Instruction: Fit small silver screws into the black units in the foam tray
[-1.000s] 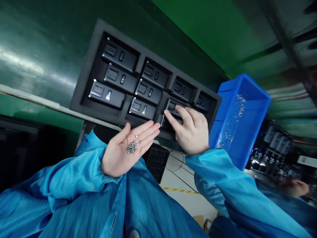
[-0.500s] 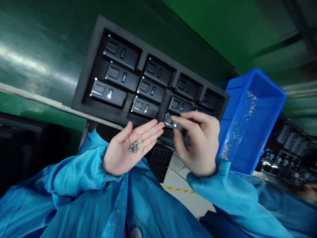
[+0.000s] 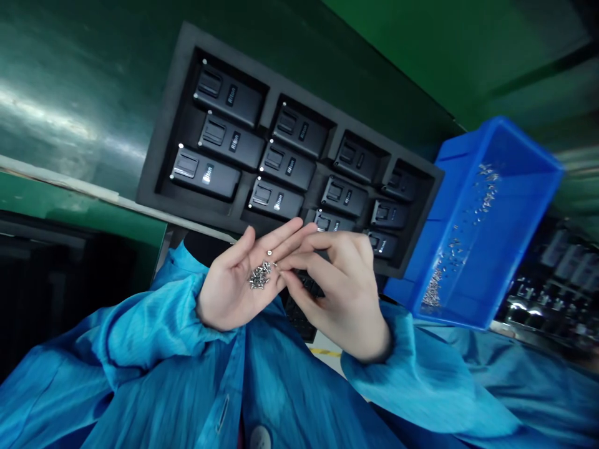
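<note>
A small heap of shiny metal screws (image 3: 260, 275) rests on the upturned palm of my left hand (image 3: 234, 290), whose fingers are stretched out flat. One screw lies apart from the heap, near the base of the fingers. Over that palm comes my right hand (image 3: 344, 290), thumb and forefinger pinched together at the heap's right edge. A tiny screw (image 3: 275, 265) shows at those fingertips. Just beyond both hands, a black foam tray (image 3: 161, 125) holds several black "Riton" cases (image 3: 219, 174) with bright dots at some of their corners. My right hand partly covers the nearest cases.
To the right of the tray stands a blue plastic bin (image 3: 496, 249) with loose screws scattered inside. The tray lies on a green tabletop (image 3: 84, 81) with a pale front edge. Dark stacked shapes (image 3: 60, 287) are at the lower left.
My right hand has moved left and down, from a case in the tray's front row to the screws on my left palm. Cases at the tray's right end now show.
</note>
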{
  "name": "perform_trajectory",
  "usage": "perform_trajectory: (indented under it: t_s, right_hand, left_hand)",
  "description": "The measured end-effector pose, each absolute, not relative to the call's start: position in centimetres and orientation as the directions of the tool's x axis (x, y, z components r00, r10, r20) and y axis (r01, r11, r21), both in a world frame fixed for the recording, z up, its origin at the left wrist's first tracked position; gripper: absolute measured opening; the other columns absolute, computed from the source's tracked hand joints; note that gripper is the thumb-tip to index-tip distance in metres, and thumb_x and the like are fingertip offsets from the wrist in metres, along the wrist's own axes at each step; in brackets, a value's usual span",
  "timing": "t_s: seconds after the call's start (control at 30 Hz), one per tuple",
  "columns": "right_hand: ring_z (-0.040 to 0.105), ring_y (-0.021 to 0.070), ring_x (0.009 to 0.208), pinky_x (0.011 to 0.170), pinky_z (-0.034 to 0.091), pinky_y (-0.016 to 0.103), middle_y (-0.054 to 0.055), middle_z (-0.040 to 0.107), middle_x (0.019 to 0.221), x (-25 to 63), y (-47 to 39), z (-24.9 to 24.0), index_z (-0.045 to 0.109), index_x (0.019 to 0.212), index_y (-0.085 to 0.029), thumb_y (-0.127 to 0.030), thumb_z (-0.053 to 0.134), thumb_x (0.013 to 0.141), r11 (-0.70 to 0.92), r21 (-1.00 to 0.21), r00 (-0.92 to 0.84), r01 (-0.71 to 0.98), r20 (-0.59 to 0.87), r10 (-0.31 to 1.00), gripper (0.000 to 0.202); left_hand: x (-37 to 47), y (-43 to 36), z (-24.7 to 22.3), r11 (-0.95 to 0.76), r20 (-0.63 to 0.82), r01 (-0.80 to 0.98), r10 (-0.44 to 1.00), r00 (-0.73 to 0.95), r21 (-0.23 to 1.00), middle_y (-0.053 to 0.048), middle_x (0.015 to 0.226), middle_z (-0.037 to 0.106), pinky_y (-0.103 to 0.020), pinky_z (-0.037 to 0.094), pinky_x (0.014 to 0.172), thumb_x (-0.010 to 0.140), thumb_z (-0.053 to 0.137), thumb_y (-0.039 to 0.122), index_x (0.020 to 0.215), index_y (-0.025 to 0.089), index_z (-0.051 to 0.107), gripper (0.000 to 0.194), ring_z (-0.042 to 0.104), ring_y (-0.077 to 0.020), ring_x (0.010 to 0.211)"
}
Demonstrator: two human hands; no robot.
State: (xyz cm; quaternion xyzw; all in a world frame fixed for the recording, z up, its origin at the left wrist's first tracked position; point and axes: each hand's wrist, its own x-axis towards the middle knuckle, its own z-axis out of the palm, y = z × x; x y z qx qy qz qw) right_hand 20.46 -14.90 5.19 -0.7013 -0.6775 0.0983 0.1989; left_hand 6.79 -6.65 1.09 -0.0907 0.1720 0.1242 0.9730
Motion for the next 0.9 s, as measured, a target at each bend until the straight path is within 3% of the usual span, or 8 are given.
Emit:
perform_trajectory:
  t_s: [0.17, 0.37, 0.47, 0.57, 0.67, 0.83, 0.9]
  right_hand:
    - [0.056, 0.0172, 0.089, 0.082, 0.043, 0.037, 0.003, 0.060, 0.092, 20.5, -14.5, 5.8, 0.067, 0.091, -0.020, -0.015, 0.064, 0.087, -0.009, -0.385, 0.099, 0.923, 0.216, 0.971, 0.008]
    - [0.053, 0.0240, 0.103, 0.087, 0.049, 0.041, 0.007, 0.062, 0.104, 20.1, -14.7, 4.9, 0.070, 0.104, -0.028, -0.020, 0.064, 0.089, 0.032, -0.147, 0.017, 0.989, 0.320, 0.947, 0.018]
    - [0.052, 0.0240, 0.106, 0.092, 0.050, 0.042, 0.005, 0.062, 0.104, 19.6, -14.7, 5.0, 0.069, 0.103, -0.030, -0.021, 0.065, 0.089, 0.063, -0.195, 0.006, 0.979, 0.336, 0.942, 0.017]
    - [0.055, 0.0209, 0.102, 0.094, 0.050, 0.039, 0.003, 0.059, 0.101, 19.7, -14.8, 6.0, 0.067, 0.097, -0.028, -0.014, 0.061, 0.087, 0.093, -0.300, 0.029, 0.949, 0.379, 0.925, 0.018]
    - [0.058, 0.0207, 0.099, 0.089, 0.051, 0.040, 0.003, 0.056, 0.102, 20.3, -15.4, 6.7, 0.065, 0.094, -0.026, -0.010, 0.060, 0.081, 0.037, -0.388, 0.157, 0.921, 0.457, 0.876, 0.022]
    - [0.057, 0.0269, 0.098, 0.081, 0.051, 0.047, 0.007, 0.052, 0.105, 21.0, -16.8, 5.7, 0.064, 0.115, -0.032, -0.014, 0.061, 0.082, -0.036, -0.469, 0.297, 0.883, 0.497, 0.815, 0.038]
    - [0.053, 0.0293, 0.102, 0.083, 0.050, 0.050, 0.009, 0.047, 0.112, 21.1, -17.2, 5.2, 0.053, 0.131, -0.036, -0.016, 0.054, 0.087, -0.069, -0.430, 0.272, 0.900, 0.431, 0.860, 0.048]
  left_hand:
    - [6.8, -6.6, 1.3, 0.959, -0.354, -0.253, 0.194, 0.915, -0.127, -0.009, 0.153, 0.047, -0.030, 0.030, 0.117, 0.104, 0.022, 0.046, 0.155, 0.010, 0.030, 0.063, 0.038, -0.0198, 0.145]
    - [7.0, -6.6, 1.2, 0.973, -0.280, -0.199, 0.160, 0.947, -0.117, -0.011, 0.139, 0.061, -0.032, 0.033, 0.116, 0.104, 0.018, 0.043, 0.156, 0.010, 0.026, 0.062, 0.048, -0.0203, 0.139]
    - [7.0, -6.6, 1.0, 0.979, -0.262, -0.172, 0.139, 0.955, -0.106, -0.008, 0.131, 0.067, -0.027, 0.039, 0.110, 0.105, 0.021, 0.039, 0.156, 0.013, 0.027, 0.057, 0.056, -0.0160, 0.130]
    - [6.9, -6.3, 0.8, 0.985, -0.219, -0.146, 0.123, 0.968, -0.089, -0.006, 0.121, 0.072, -0.025, 0.048, 0.100, 0.105, 0.023, 0.030, 0.152, 0.016, 0.038, 0.051, 0.066, -0.0142, 0.116]
    - [6.5, -5.7, 0.8, 0.992, -0.155, -0.103, 0.090, 0.984, -0.076, -0.004, 0.112, 0.076, -0.028, 0.053, 0.094, 0.102, 0.028, 0.017, 0.149, 0.018, 0.042, 0.050, 0.071, -0.0149, 0.104]
    - [6.1, -5.1, 0.9, 0.998, -0.100, -0.039, 0.034, 0.994, -0.052, -0.005, 0.106, 0.077, -0.035, 0.052, 0.096, 0.097, 0.030, 0.015, 0.155, 0.019, 0.030, 0.058, 0.073, -0.0191, 0.101]
    - [6.1, -5.0, 0.9, 0.999, -0.081, -0.026, 0.022, 0.996, -0.047, -0.006, 0.108, 0.077, -0.037, 0.051, 0.098, 0.095, 0.029, 0.015, 0.155, 0.019, 0.030, 0.060, 0.072, -0.0204, 0.103]
